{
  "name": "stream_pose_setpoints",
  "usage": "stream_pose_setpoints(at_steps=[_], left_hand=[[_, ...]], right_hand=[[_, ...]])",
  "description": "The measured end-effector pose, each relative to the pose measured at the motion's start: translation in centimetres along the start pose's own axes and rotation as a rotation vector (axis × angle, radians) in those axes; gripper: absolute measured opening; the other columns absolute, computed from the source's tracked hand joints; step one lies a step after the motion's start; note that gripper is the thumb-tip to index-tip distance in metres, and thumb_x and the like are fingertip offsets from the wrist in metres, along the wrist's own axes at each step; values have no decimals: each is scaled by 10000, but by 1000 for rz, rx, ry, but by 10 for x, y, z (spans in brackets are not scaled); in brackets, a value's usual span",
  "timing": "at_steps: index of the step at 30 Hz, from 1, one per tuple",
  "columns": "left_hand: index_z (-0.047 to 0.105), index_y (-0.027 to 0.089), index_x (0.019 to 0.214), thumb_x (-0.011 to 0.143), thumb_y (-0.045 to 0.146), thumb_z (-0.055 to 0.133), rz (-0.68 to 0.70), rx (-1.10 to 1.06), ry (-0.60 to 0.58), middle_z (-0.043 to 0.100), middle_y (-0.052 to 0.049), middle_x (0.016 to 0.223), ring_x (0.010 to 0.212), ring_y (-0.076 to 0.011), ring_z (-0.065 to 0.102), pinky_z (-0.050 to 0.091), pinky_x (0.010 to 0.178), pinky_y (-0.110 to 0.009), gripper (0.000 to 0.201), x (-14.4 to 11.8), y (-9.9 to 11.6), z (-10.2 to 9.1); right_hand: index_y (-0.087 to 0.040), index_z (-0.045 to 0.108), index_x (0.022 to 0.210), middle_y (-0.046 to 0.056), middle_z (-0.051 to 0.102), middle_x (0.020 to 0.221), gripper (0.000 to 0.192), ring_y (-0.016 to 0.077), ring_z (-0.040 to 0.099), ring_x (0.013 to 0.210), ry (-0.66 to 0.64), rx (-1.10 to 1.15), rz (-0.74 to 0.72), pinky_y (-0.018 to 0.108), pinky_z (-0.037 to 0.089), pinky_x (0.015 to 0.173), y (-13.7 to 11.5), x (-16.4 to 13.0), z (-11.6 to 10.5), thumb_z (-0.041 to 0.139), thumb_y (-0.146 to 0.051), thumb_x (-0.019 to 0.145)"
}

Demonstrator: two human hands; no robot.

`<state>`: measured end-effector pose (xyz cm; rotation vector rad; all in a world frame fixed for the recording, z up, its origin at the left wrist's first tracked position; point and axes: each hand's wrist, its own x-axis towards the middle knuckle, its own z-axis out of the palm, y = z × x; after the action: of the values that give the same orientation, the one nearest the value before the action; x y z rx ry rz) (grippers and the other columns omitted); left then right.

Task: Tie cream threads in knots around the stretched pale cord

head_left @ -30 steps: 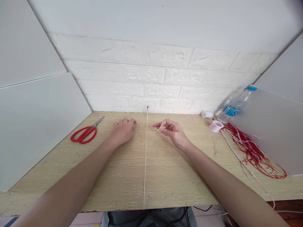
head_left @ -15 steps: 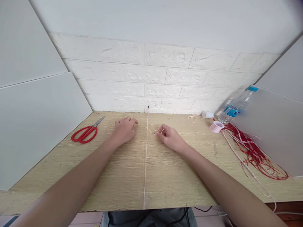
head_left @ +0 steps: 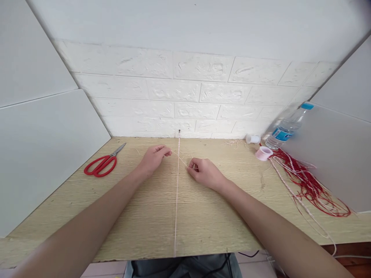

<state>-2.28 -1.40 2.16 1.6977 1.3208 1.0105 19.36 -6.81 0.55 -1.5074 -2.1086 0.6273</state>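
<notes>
Near the wood-grain counter's [head_left: 87,216] back edge, left hand [head_left: 152,158] and right hand [head_left: 204,172] each pinch a thin pale thread [head_left: 181,159] (crossing a taut cord [head_left: 176,200]).

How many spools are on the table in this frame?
2. A white spool lies by the wall, left of the water bottle; a pink spool sits just in front, beside the red cords. More may hide behind the bottle.

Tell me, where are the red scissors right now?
In the head view, the red-handled metal scissors lie on the wooden table at the far left, beyond the left hand, near the white side panel.
</notes>
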Motion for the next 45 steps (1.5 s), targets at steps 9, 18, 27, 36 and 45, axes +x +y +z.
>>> stream_pose_setpoints(at_steps=[9, 18, 27, 36, 45], left_hand=[[431, 189, 611, 748, 379, 506, -156, -403, -149, 639, -69, 747, 562, -116, 506, 385, 513, -275, 246, 3, 8, -6], [332, 202, 508, 734, 351, 475, -11, 416, -44, 364, 14, 478, 465, -125, 334, 224, 472, -291, 306, 2, -5, -9], [452, 201, 466, 717, 385, 490, -126, 906, -158, 537, -46, 492, 465, -190, 493, 314, 509, -308, 314, 4, -4, -24], [568, 202, 601, 641, 297, 530, -103, 1045, -87, 661, -108, 747, 719, -305, 604, 412, 666, -426, 109, -3, 4, -24], [598, 228, 922, 725, 248, 518, 201, 846, 69, 641, -69, 1043, 1040, -275, 545, 362, 919, -444, 214, -8, 8, -4]], right_hand=[[-201, 586, 808, -1, 626, 679, 146, 122, 504, 607, -13, -36, -18, 237, 283, 555, -1, 0, -1, 504, -285, 895], [-196, 580, 806, 5, 627, 695, 152, 124, 512, 621, -22, -45, -16, 238, 293, 566, 0, 0, -1, 495, -280, 899], [-198, 566, 786, 3, 620, 686, 147, 126, 503, 619, -22, -54, 4, 241, 273, 549, 1, 0, -3, 491, -261, 896], [-201, 567, 772, 5, 613, 704, 145, 128, 500, 628, -8, -54, 0, 245, 291, 555, 2, 1, 0, 500, -263, 884], [-197, 622, 958, 85, 591, 1021, 169, 237, 488, 1001, 285, -155, -63, 361, 368, 885, 0, 1, 1, 590, -296, 825]])
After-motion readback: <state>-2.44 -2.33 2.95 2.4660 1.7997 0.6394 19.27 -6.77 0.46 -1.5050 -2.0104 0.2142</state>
